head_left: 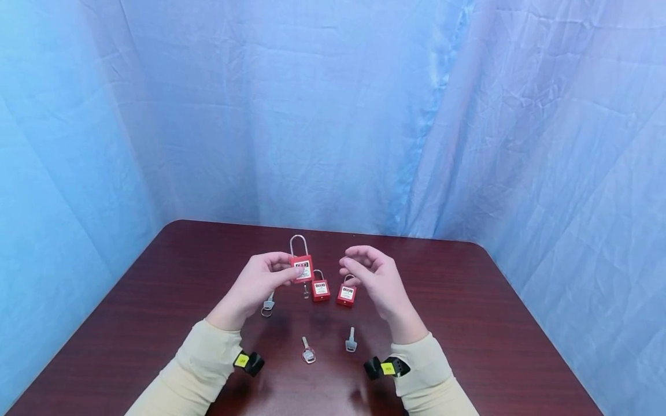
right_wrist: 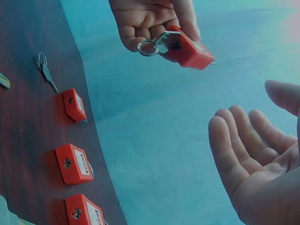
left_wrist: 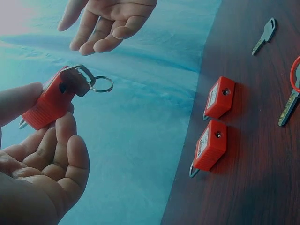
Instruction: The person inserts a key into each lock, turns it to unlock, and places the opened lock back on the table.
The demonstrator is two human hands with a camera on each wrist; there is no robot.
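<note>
My left hand (head_left: pixel 288 271) pinches a red padlock (head_left: pixel 302 269) with a long steel shackle, lifted above the table. A key with a ring (left_wrist: pixel 89 82) sticks out of its underside. In the left wrist view the thumb and fingers (left_wrist: pixel 65 136) close round the padlock's body (left_wrist: pixel 49 103). My right hand (head_left: pixel 355 267) hovers just right of it, fingers relaxed and holding nothing. In the right wrist view its palm (right_wrist: pixel 262 117) faces the held padlock (right_wrist: pixel 187 49). Two smaller red padlocks (head_left: pixel 321 289) (head_left: pixel 346 293) lie below the hands.
Loose keys lie on the dark wooden table (head_left: pixel 468 323): one under the left hand (head_left: pixel 267 304), two nearer me (head_left: pixel 309 351) (head_left: pixel 351 341). The right wrist view shows three padlocks on the table (right_wrist: pixel 75 104) (right_wrist: pixel 72 163) (right_wrist: pixel 84 211). Blue cloth (head_left: pixel 333 115) hangs behind.
</note>
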